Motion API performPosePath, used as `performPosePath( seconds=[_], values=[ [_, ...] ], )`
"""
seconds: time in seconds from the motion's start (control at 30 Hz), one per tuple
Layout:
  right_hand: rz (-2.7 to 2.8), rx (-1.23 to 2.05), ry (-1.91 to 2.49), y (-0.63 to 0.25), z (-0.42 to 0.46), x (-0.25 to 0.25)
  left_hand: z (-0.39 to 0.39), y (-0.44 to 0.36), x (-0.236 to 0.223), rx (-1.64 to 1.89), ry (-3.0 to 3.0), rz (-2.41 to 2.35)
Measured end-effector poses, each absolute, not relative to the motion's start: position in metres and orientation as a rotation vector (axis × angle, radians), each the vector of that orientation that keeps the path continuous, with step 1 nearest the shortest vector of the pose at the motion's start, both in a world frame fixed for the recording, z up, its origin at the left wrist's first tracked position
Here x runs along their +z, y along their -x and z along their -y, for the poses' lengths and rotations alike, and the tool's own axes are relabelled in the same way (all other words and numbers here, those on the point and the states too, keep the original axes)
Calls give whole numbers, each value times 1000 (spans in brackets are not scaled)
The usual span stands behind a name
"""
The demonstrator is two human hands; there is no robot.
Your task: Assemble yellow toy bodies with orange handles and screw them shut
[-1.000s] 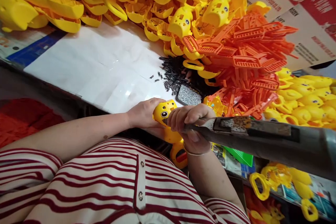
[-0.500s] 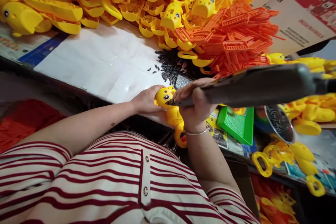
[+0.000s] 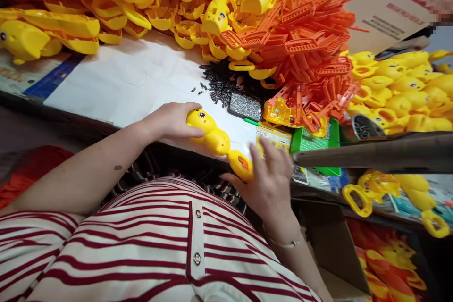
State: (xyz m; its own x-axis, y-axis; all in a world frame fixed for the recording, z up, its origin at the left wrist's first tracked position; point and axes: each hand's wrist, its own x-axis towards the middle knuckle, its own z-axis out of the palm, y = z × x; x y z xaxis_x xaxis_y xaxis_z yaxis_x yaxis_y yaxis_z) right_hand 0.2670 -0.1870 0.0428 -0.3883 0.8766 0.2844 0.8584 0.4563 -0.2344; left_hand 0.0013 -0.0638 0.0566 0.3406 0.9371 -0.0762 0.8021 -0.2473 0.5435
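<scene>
The ring handle (image 3: 234, 156) of a yellow duck-shaped toy (image 3: 216, 140) is framed by the open, spread right hand (image 3: 269, 181), contact unclear, while the eyed head end (image 3: 198, 121) is gripped by the left hand (image 3: 171, 120) above the worktable (image 3: 109, 89). Beyond, small black pins (image 3: 222, 85) are heaped before slotted orange plastic parts (image 3: 307, 45).

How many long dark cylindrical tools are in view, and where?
1: a long dark cylindrical tool spans from beside the right hand to the right picture edge, crossing in front of the green plastic basket. Others may be hidden.
</scene>
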Motion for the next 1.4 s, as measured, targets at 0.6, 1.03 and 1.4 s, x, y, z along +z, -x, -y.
performPosePath(
  seconds=[0.6, 1.03, 1.4],
  values=[
    [2355, 120, 1457, -264, 138, 36, 73, -7, 29, 1223, -1909, -1158],
    [2354, 257, 1510, -265, 128, 41, 66, -5, 32, 1135, -1859, -1122],
    [2221, -423, 1148, -249, 134, 7, 64, 25, 43, 720, -1230, -1064]
  ],
)
